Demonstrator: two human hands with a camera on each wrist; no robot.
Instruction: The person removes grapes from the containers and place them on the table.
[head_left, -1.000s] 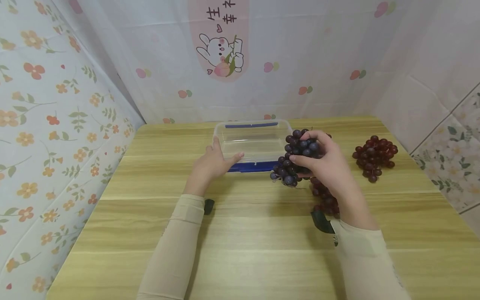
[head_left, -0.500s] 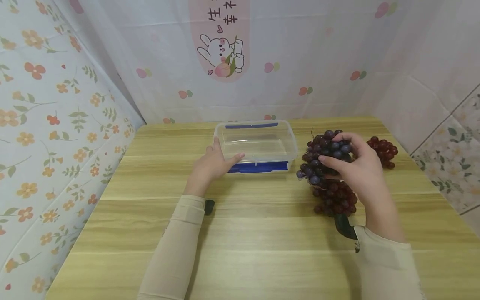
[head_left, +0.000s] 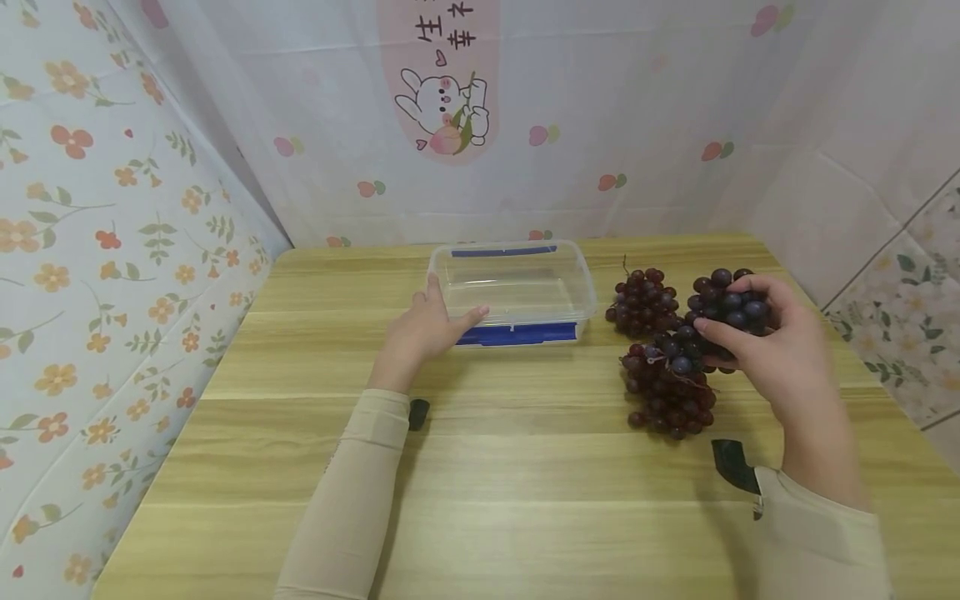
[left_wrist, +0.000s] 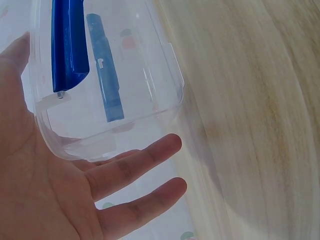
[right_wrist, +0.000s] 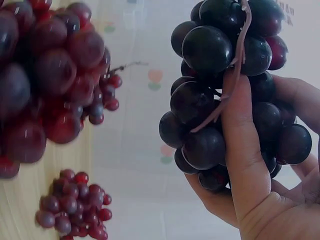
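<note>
A bunch of dark grapes [head_left: 729,313] is pinched between the thumb and fingers of my right hand [head_left: 787,354], above the table's right side. In the right wrist view, my thumb presses across the dark grapes [right_wrist: 207,95] beside a brown stem. Two red grape bunches, one nearer [head_left: 670,398] and one farther back [head_left: 643,302], lie left of that hand. A clear plastic box [head_left: 517,287] with blue side flaps stands lidless at the table's back middle. My left hand [head_left: 426,327] rests against its left end, fingers extended beside the corner [left_wrist: 75,147].
Another red grape bunch [right_wrist: 75,205] shows low in the right wrist view; in the head view the right hand hides it. A printed cloth [head_left: 322,167] hangs along the wooden table's [head_left: 510,492] back edge, and a floral cloth [head_left: 97,317] along its left.
My right hand has carried the dark grapes rightward, away from the box, uncovering the two red bunches on the left and covering the far-right one. My left hand has stayed at the box.
</note>
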